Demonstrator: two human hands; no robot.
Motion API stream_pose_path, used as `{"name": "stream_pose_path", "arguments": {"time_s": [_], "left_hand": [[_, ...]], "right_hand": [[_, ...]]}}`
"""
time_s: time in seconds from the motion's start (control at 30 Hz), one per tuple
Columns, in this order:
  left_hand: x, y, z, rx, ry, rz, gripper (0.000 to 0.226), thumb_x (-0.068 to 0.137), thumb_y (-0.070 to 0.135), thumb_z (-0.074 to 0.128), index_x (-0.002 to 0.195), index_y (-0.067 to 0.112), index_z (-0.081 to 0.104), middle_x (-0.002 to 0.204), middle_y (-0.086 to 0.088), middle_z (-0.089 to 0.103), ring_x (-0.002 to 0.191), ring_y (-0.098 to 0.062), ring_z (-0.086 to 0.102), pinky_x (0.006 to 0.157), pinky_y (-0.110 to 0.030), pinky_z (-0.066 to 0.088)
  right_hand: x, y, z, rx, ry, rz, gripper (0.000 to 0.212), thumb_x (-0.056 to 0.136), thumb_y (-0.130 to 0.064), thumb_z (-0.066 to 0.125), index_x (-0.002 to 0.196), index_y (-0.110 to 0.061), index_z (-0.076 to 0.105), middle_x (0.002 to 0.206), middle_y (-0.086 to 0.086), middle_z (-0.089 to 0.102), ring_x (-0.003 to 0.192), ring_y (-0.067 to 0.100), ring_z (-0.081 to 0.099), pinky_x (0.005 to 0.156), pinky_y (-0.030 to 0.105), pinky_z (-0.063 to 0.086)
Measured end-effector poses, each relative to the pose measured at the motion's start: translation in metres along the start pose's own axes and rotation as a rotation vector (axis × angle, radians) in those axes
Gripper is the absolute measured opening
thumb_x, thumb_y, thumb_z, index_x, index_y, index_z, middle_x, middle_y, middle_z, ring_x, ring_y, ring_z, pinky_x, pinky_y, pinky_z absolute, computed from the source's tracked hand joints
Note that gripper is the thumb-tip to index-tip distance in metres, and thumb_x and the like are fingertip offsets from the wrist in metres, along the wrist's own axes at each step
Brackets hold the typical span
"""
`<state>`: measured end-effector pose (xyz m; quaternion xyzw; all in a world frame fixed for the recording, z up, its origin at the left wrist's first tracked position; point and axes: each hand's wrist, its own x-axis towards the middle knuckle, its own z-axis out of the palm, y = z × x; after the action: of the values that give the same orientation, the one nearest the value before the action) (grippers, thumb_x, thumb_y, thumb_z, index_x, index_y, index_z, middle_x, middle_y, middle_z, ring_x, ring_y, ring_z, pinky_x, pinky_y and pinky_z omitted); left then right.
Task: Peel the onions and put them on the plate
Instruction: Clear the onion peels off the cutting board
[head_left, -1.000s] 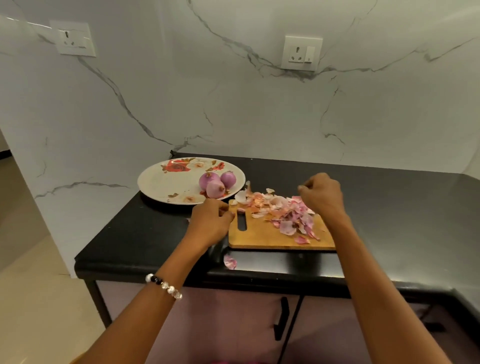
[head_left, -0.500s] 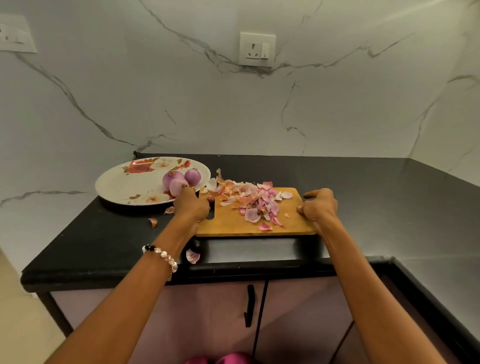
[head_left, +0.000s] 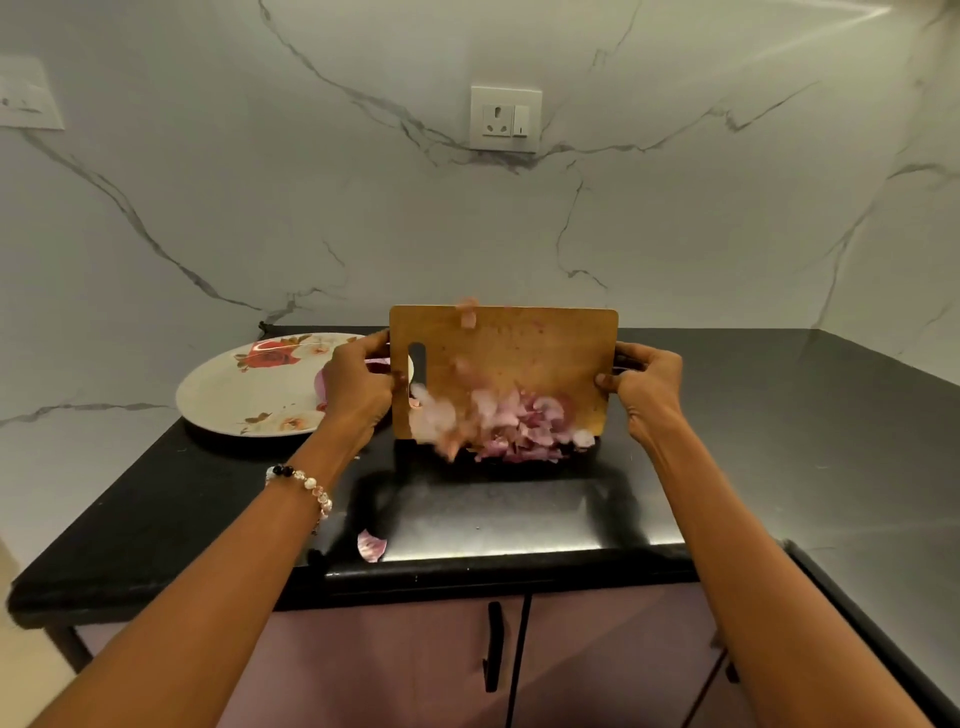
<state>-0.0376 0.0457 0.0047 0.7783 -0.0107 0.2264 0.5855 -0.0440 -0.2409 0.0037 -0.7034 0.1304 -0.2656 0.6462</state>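
While the cutting board (head_left: 524, 364) is gripped at both side edges by left hand (head_left: 358, 389) and right hand (head_left: 647, 387), tipped steeply over the bench (head_left: 753, 441), peels (head_left: 514, 423) are best slid off slowly, away from the plate (head_left: 244, 395) where the onions (head_left: 321, 384) sit half hidden.

Wooden board (head_left: 509, 358), glossy black counter (head_left: 753, 415)

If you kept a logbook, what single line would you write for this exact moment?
left hand: grips cutting board edge | right hand: grips opposite edge | board: tipped up | onion peels: sliding down onto counter | plate: beside
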Motion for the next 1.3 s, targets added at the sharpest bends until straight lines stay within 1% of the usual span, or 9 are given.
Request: {"name": "stream_pose_path", "arguments": {"time_s": [0.1,0.27,0.43,0.5,0.63,0.93,1.07,1.17,1.3], "left_hand": [[0.001,-0.008,-0.002,0.052,0.010,0.040,0.046,0.083,0.002,0.068,0.126,0.017,0.060,0.114,0.000,0.066,0.097,-0.018,0.062,0.087,-0.039,0.055],[0.002,-0.015,-0.003,0.102,0.037,0.147,0.048,0.086,-0.003,0.061,0.130,0.016,0.056,0.112,-0.002,0.068,0.099,-0.020,0.061,0.091,-0.039,0.052],[-0.004,-0.018,-0.002,0.120,0.025,0.189,0.049,0.088,-0.006,0.057,0.133,0.013,0.052,0.105,0.008,0.060,0.096,-0.009,0.056,0.078,-0.011,0.043],[-0.006,-0.019,-0.001,0.118,0.018,0.219,0.049,0.088,-0.005,0.058,0.133,0.015,0.052,0.106,0.007,0.061,0.094,-0.008,0.055,0.075,-0.009,0.041],[-0.004,-0.020,0.001,0.175,-0.008,0.158,0.059,0.089,-0.004,0.056,0.141,0.022,0.042,0.113,0.000,0.063,0.094,-0.011,0.054,0.074,-0.016,0.045],[0.002,-0.017,0.001,0.204,0.125,0.191,0.052,0.088,-0.001,0.060,0.135,0.019,0.050,0.111,-0.014,0.068,0.092,-0.027,0.064,0.090,-0.046,0.052],[0.011,-0.008,0.000,0.141,0.152,0.174,0.053,0.088,-0.001,0.060,0.135,0.023,0.051,0.106,-0.009,0.070,0.088,-0.024,0.066,0.084,-0.045,0.055],[0.017,0.007,0.007,0.062,0.140,0.167,0.048,0.089,0.003,0.060,0.135,0.016,0.050,0.107,-0.010,0.070,0.092,-0.022,0.067,0.089,-0.043,0.054],[0.023,0.034,0.033,0.001,0.105,0.146,0.032,0.088,0.016,0.066,0.118,0.008,0.065,0.107,-0.010,0.070,0.095,-0.022,0.067,0.090,-0.041,0.053]], "right_hand": [[-0.001,0.002,0.002,-0.017,0.002,-0.037,0.048,0.077,0.023,0.066,0.118,-0.002,0.068,0.100,0.008,0.069,0.095,0.023,0.066,0.084,0.035,0.057],[-0.004,0.004,-0.001,0.020,0.034,-0.131,0.050,0.077,0.019,0.069,0.122,-0.003,0.067,0.101,0.006,0.068,0.094,0.021,0.066,0.080,0.028,0.056],[-0.010,0.011,-0.001,-0.005,0.009,-0.170,0.051,0.078,0.016,0.071,0.125,-0.002,0.064,0.102,0.001,0.066,0.097,0.019,0.064,0.089,0.033,0.055],[-0.010,0.014,-0.003,0.008,0.014,-0.176,0.051,0.077,0.016,0.072,0.123,-0.003,0.065,0.099,0.000,0.067,0.096,0.020,0.065,0.090,0.034,0.055],[-0.008,0.014,-0.002,0.003,0.013,-0.184,0.049,0.076,0.015,0.073,0.120,-0.005,0.067,0.098,0.001,0.068,0.097,0.022,0.065,0.091,0.039,0.056],[-0.005,0.008,0.003,-0.030,0.003,-0.178,0.047,0.076,0.014,0.075,0.119,-0.004,0.067,0.101,0.004,0.068,0.097,0.023,0.066,0.092,0.041,0.056],[-0.004,-0.001,-0.006,0.004,-0.059,-0.183,0.044,0.078,0.016,0.072,0.116,-0.005,0.066,0.099,0.002,0.068,0.095,0.022,0.067,0.088,0.037,0.057],[-0.002,-0.013,-0.023,0.051,-0.178,-0.155,0.036,0.086,0.017,0.061,0.107,-0.012,0.061,0.096,0.005,0.067,0.097,0.026,0.066,0.079,0.040,0.059],[-0.008,-0.028,-0.057,0.075,-0.088,-0.038,0.033,0.089,0.018,0.056,0.108,-0.009,0.057,0.098,0.009,0.066,0.090,0.025,0.067,0.065,0.039,0.057]]}}
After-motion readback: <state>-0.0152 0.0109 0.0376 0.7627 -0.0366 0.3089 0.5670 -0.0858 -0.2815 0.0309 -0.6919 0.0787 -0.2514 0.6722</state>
